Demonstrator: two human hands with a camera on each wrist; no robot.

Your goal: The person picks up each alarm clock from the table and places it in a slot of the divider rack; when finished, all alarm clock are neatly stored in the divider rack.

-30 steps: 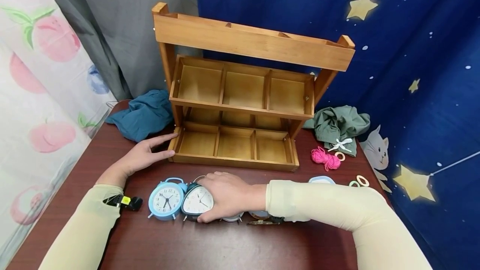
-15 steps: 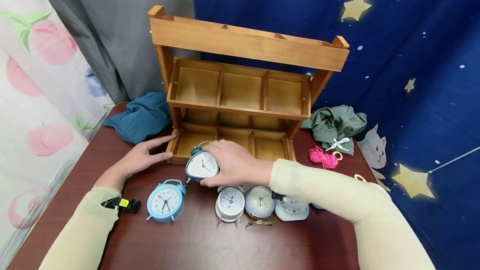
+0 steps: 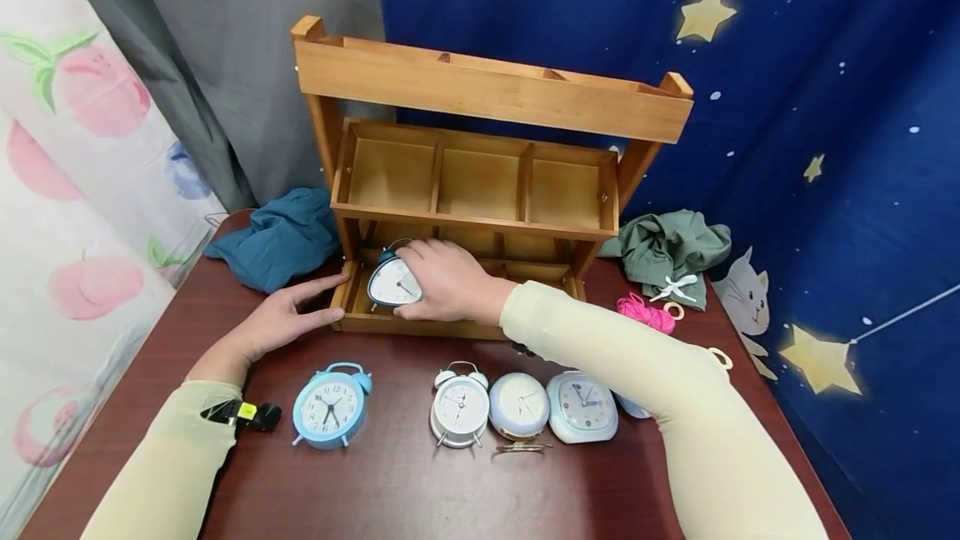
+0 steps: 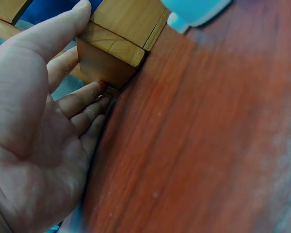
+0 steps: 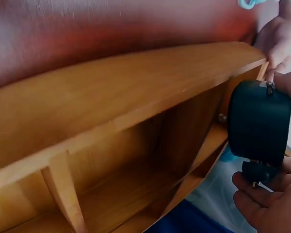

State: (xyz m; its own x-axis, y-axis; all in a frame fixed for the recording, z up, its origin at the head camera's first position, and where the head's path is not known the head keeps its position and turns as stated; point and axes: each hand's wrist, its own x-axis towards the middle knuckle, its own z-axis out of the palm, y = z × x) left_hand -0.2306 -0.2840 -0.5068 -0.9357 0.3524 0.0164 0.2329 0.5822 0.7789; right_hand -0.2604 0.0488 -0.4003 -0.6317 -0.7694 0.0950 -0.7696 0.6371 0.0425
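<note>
My right hand grips a dark green alarm clock with a rounded triangular white face, at the bottom tier's left compartment of the wooden rack. In the right wrist view the clock's dark back stands between thumb and fingers, above the rack's edge. My left hand touches the bottom tier's left end with mostly straight fingers. The left wrist view has its thumb on the top edge of the wooden corner, other fingers along the side. A light blue alarm clock stands on the table nearby.
A row on the table holds a white twin-bell clock, a round clock and a pale rounded clock. Blue cloth lies left of the rack. Green cloth and pink yarn lie right.
My right hand has lifted the dark green clock from the row and carried it back to the bottom tier's left compartment. My left hand stays at the rack's end.
</note>
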